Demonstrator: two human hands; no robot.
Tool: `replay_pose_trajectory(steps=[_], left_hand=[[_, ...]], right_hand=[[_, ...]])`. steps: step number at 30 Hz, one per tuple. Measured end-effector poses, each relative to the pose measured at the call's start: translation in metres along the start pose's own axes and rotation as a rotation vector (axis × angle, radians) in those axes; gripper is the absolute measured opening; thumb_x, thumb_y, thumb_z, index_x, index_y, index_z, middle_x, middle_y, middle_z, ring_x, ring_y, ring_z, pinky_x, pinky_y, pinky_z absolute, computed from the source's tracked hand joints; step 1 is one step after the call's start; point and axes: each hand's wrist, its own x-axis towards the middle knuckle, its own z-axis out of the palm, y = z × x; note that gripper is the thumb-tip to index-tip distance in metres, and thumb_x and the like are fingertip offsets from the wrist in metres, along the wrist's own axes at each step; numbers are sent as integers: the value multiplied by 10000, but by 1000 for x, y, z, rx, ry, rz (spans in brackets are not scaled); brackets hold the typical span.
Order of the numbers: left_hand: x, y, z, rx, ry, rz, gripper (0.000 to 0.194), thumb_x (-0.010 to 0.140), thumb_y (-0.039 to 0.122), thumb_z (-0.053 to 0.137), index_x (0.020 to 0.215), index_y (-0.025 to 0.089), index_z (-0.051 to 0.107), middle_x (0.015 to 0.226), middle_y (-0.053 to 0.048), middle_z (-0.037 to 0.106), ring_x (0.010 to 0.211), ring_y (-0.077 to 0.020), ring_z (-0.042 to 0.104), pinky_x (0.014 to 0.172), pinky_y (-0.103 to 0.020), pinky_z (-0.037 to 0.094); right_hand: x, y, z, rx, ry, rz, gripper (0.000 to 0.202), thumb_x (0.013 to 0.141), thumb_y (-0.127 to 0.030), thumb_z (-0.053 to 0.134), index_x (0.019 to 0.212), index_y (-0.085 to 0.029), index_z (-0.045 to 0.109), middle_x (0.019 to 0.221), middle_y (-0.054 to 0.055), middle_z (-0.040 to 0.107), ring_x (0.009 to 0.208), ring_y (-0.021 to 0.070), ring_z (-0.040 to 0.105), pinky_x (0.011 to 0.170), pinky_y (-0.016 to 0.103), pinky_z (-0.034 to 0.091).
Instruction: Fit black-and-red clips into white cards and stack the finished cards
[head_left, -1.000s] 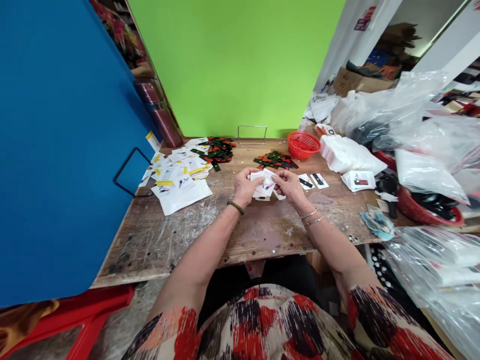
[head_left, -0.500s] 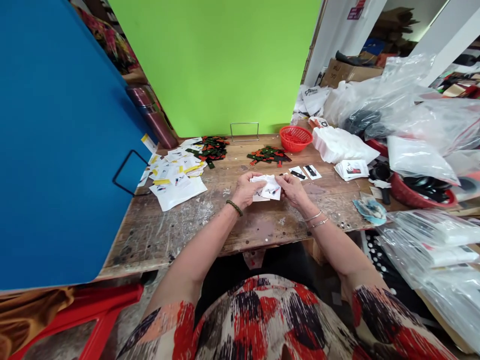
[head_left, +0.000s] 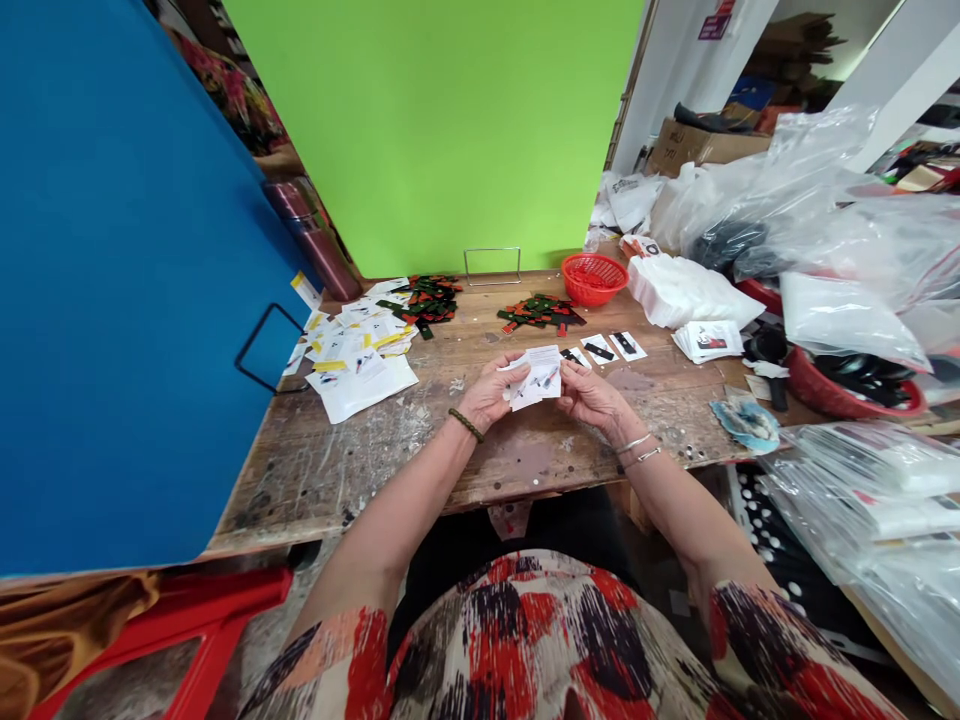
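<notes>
Between my two hands, just above the wooden table, are white printed cards (head_left: 537, 376) with small pictures on them. My left hand (head_left: 492, 391) pinches their left side, thumb on top. At the right edge, the fingers of my right hand (head_left: 589, 392) are closed on the same cards. Just beyond my right hand lies a short row of white cards (head_left: 598, 349), each with a dark strip on it. Farther back is a pile of dark green and orange strips (head_left: 540, 312). The fingers under the cards are partly hidden.
A heap of white and yellow cards (head_left: 352, 345) lies at the left, beside a second pile of strips (head_left: 427, 300). A red basket (head_left: 595, 280) stands at the back. To the right are a card stack (head_left: 707, 341), a blue cloth (head_left: 745, 424) and plastic bags (head_left: 847, 320).
The cards in my hands are now squared together more, with the top one turned flatter to view. My right hand has shifted slightly down and right. The view has moved a little.
</notes>
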Motion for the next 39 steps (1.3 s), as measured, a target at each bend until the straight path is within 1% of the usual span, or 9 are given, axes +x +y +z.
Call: replay_pose_trajectory(steps=[8,11,13,17,24,27,31,34,39], left_hand=[[6,8,-7,190,161,230,498,469,154,875,911,134,646,751,-34,720,602,-153,659,622,-308,568],[14,27,-19,174,343,328,430,497,117,835,877,149,636,750,-21,713,616,-148,666,654,-315,578],[18,37,-28,148,427,347,376,543,97,802,874,153,631,757,-31,715,633,-157,679,690,-336,582],[21,41,-40,127,469,322,322,597,73,765,875,156,627,798,-50,724,695,-179,703,752,-376,584],[23,23,-38,156,445,345,370,530,103,788,865,142,635,800,-43,720,658,-164,680,713,-352,569],[22,17,-32,196,432,422,393,497,155,797,861,142,649,808,-35,717,661,-151,661,685,-309,553],[15,8,-24,253,367,433,437,470,226,816,869,151,653,792,-18,707,654,-140,639,660,-285,532],[9,4,-21,274,285,397,492,450,269,843,885,151,646,762,-9,696,632,-139,631,644,-287,524],[-2,3,-13,322,163,316,568,420,318,893,905,150,649,716,-7,697,580,-141,627,588,-277,518]], right_hand=[[8,5,-14,-497,236,-147,396,687,-546,755,730,-182,606,627,2,613,501,89,470,435,205,312],[15,-5,-32,-963,433,-388,241,813,-403,622,841,-172,679,833,70,698,731,179,600,675,309,470],[20,-11,-43,-1312,501,-503,166,813,-268,590,872,-158,700,931,111,710,933,246,612,903,404,441],[30,-9,-47,-1649,365,-529,212,851,-198,554,977,-143,715,1107,160,693,1112,290,555,1037,457,329],[48,8,-12,-1343,316,-560,235,867,-270,581,1029,-157,709,1131,139,697,1089,257,585,1006,419,401],[54,12,7,-977,255,-430,273,841,-385,607,1006,-186,692,958,67,727,824,182,626,760,320,504],[55,14,19,-678,186,-195,316,712,-497,698,714,-190,625,543,-43,563,459,84,414,424,208,332],[50,13,14,-607,250,-184,372,611,-495,765,588,-192,550,459,-63,475,426,65,354,399,203,275],[36,19,14,-535,276,-211,385,550,-499,794,625,-187,580,582,-23,577,535,104,472,510,235,379]])
